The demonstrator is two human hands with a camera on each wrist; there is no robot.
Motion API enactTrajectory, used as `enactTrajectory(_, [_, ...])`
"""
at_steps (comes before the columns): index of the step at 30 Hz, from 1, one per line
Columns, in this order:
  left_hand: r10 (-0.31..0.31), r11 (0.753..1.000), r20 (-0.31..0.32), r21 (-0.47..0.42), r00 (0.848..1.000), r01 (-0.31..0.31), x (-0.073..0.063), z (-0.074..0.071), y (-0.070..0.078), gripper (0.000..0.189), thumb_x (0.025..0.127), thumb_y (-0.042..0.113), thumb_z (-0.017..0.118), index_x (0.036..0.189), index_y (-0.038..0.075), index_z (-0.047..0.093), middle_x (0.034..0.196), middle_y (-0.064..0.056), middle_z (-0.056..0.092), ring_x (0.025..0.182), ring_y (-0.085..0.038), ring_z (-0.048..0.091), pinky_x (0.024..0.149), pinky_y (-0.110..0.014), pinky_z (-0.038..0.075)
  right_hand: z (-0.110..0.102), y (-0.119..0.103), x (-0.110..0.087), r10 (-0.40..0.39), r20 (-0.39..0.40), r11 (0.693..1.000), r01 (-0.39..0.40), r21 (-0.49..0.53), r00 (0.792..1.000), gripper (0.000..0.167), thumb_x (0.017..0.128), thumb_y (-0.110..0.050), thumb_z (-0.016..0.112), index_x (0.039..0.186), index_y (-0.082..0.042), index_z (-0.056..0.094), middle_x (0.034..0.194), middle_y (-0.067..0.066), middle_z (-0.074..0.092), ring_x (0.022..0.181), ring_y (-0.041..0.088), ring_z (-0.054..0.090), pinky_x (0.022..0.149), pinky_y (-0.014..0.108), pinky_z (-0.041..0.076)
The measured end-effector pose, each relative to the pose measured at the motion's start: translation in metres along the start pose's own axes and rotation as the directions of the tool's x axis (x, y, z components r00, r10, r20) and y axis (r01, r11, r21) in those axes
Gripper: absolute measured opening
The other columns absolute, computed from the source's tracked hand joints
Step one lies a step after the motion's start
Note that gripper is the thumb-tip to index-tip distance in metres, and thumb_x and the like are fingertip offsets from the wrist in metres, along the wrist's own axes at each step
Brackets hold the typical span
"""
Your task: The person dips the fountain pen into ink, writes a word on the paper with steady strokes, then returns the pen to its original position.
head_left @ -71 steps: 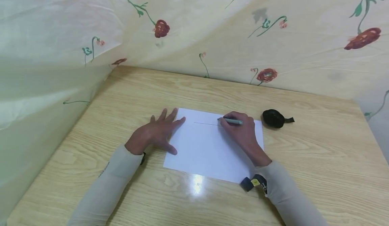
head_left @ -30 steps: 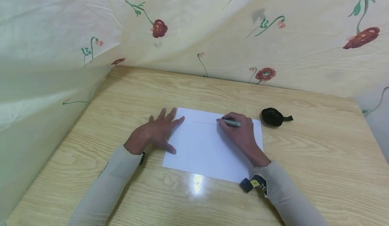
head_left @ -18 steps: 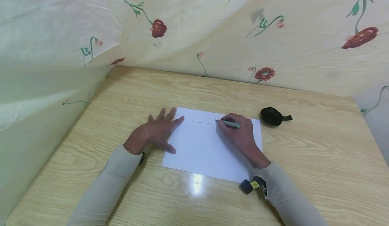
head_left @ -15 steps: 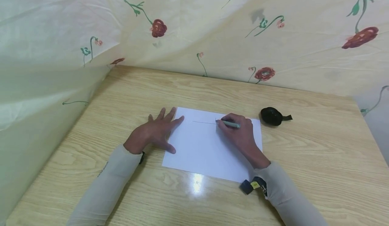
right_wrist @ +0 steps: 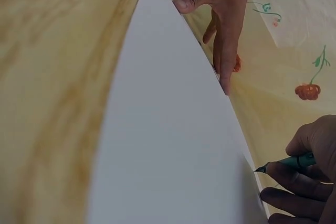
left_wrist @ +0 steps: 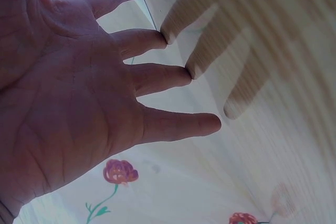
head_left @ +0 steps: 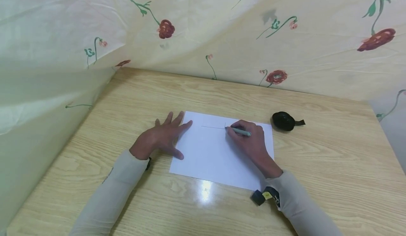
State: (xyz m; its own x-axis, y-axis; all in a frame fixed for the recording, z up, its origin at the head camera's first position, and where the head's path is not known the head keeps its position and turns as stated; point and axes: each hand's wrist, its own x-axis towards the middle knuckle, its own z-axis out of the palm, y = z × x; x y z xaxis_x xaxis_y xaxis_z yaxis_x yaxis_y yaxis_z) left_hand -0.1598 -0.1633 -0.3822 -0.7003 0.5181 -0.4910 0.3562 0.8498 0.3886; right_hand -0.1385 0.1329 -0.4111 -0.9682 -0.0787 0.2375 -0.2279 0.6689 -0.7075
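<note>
A sheet of white paper [head_left: 209,155] lies on the wooden table. Along its upper part runs a thin dark line [head_left: 212,127], and a short upright stroke stands near that line's right end. My right hand [head_left: 252,140] pinches a green pen [head_left: 241,132] between thumb and fingers, its tip at the foot of the short stroke. The right wrist view also shows the pen [right_wrist: 296,161] with its dark tip at the paper. My left hand [head_left: 161,139] is spread over the paper's left edge, index fingertip and thumb on the sheet. Its straight fingers [left_wrist: 163,80] show from below.
A small black pan-shaped object [head_left: 283,121] with a short handle sits to the right of the paper's far corner. Behind and left of the table [head_left: 333,158] hangs a cream cloth [head_left: 206,28] printed with red flowers.
The pen tip has moved slightly toward me, leaving a short upright stroke by the right part of the long line. My left hand stays in place on the paper.
</note>
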Motion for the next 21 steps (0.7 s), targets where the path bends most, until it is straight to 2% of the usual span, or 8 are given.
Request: enactTrajectory(21, [0.009, 1.0, -0.009, 0.005, 1.0, -0.009, -0.0001, 0.002, -0.0023, 0.122, 0.071, 0.046, 0.088, 0.162, 0.022, 0.009, 0.164, -0.013, -0.018, 0.146, -0.043, -0.021, 0.107, -0.076, -0.003, 0.0078, -0.001, -0.0082, -0.039, -0.047, 0.999, 0.038, -0.005, 0.998, 0.008, 0.084, -0.015, 0.073, 0.082, -0.009, 0.078, 0.066, -0.003, 0.07, 0.057, 0.012, 0.058, 0.058, 0.03, 0.047])
